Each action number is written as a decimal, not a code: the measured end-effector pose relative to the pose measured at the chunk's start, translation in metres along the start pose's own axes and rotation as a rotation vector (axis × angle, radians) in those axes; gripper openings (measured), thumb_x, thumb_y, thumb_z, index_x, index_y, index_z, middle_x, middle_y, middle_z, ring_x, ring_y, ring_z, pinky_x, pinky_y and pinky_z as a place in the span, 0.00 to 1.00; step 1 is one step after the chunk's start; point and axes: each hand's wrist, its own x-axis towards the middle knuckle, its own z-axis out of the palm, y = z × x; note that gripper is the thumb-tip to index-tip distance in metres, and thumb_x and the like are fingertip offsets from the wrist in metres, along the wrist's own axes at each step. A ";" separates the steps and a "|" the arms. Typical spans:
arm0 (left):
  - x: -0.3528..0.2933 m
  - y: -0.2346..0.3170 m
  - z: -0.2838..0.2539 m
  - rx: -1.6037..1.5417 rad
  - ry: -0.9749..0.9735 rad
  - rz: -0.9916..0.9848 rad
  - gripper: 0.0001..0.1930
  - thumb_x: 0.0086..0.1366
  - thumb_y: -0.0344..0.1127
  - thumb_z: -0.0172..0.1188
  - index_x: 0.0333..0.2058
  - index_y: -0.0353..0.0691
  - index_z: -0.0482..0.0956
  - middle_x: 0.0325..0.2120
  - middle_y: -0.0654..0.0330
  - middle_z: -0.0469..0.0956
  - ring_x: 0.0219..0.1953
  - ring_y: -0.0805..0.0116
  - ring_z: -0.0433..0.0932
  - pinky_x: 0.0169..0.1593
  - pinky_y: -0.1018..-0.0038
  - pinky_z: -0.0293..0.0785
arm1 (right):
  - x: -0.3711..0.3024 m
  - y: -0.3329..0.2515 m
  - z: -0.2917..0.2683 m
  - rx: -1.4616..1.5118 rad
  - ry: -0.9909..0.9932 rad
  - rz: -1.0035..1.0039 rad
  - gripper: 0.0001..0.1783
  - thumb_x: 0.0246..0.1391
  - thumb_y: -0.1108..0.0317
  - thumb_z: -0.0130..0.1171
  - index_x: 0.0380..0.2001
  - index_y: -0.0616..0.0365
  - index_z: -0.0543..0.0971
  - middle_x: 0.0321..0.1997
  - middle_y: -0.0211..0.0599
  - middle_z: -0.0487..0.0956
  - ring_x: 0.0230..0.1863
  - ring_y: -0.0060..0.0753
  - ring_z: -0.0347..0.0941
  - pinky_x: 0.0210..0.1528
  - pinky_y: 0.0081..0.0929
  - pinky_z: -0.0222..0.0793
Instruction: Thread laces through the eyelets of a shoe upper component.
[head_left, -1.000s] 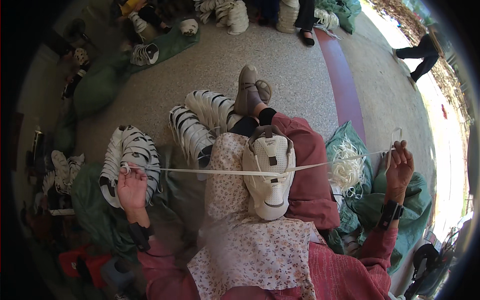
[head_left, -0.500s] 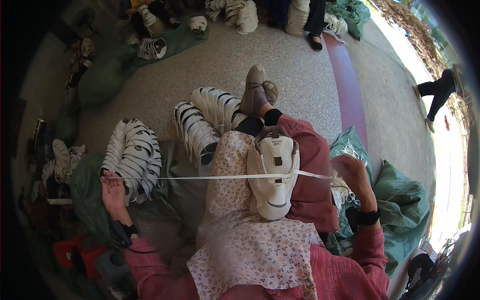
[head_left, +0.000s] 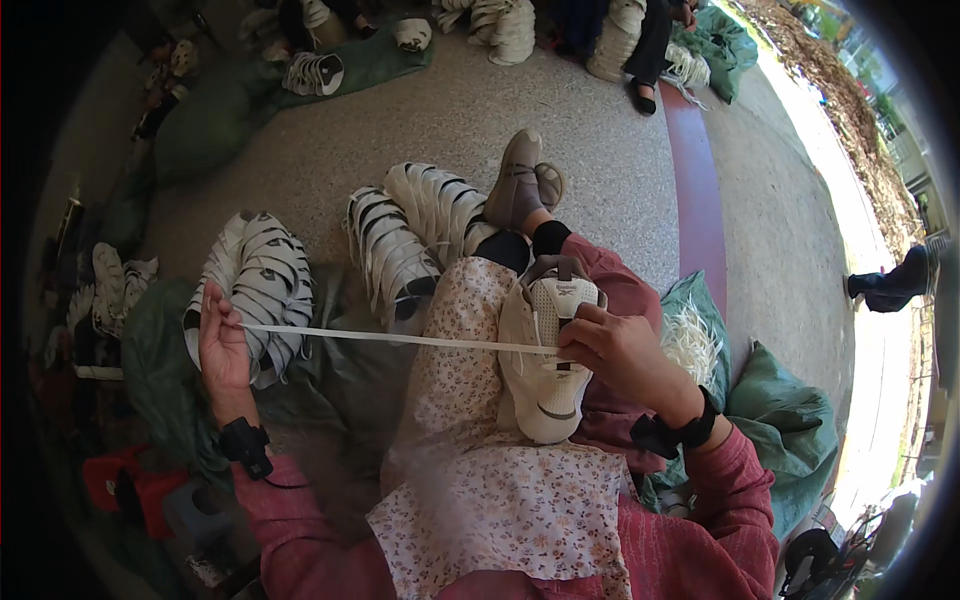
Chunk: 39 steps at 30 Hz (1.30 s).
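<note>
A white shoe upper point(head_left: 548, 408) with a perforated tongue and grey collar rests on my lap, toe toward me. A flat white lace point(head_left: 400, 338) stretches from my left hand across to the upper. My left hand point(head_left: 224, 345), out to the left beside a stack of uppers, is palm up and has the lace's far part between its fingers. Over the right side of the upper, my right hand point(head_left: 632, 365) pinches the lace with closed fingers. That hand covers part of the tongue and eyelet area.
Stacked white uppers point(head_left: 265, 290) stand at left, and more nested uppers point(head_left: 395, 250) lie by my legs. Green sacks point(head_left: 785, 425) sit at right, one with loose white laces point(head_left: 692, 345). A red object point(head_left: 125, 490) is at lower left. Other people's legs point(head_left: 655, 45) show far off.
My right hand has come left from beside the upper to over it, pinching the lace. My left hand has risen slightly, its fingers closer together. At far right, a walking person's legs have shifted.
</note>
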 end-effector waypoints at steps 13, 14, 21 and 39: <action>-0.020 0.015 -0.059 0.041 0.004 -0.049 0.21 0.77 0.34 0.47 0.65 0.33 0.64 0.45 0.57 0.80 0.36 0.81 0.75 0.28 0.86 0.64 | 0.008 -0.021 0.011 0.086 -0.070 -0.024 0.06 0.55 0.70 0.64 0.34 0.57 0.78 0.36 0.37 0.73 0.32 0.47 0.77 0.33 0.39 0.72; -0.010 -0.019 0.001 0.333 0.070 -0.089 0.21 0.77 0.36 0.48 0.63 0.33 0.65 0.41 0.58 0.80 0.30 0.82 0.72 0.26 0.87 0.60 | 0.002 -0.017 0.009 0.104 -0.067 0.003 0.06 0.54 0.70 0.65 0.34 0.57 0.79 0.35 0.37 0.73 0.32 0.46 0.77 0.34 0.38 0.73; -0.034 -0.126 0.171 0.789 -0.409 -0.519 0.15 0.77 0.43 0.50 0.42 0.35 0.77 0.26 0.65 0.79 0.22 0.81 0.70 0.26 0.84 0.64 | 0.004 -0.017 0.009 0.308 -0.060 0.221 0.06 0.57 0.70 0.61 0.37 0.58 0.78 0.35 0.40 0.79 0.35 0.49 0.79 0.37 0.39 0.74; -0.079 -0.201 0.241 1.082 -0.956 -0.261 0.10 0.65 0.36 0.54 0.29 0.37 0.77 0.25 0.50 0.77 0.28 0.52 0.79 0.33 0.63 0.72 | 0.012 -0.005 0.003 0.441 -0.116 0.257 0.12 0.57 0.75 0.61 0.45 0.61 0.81 0.36 0.41 0.80 0.37 0.40 0.80 0.41 0.30 0.74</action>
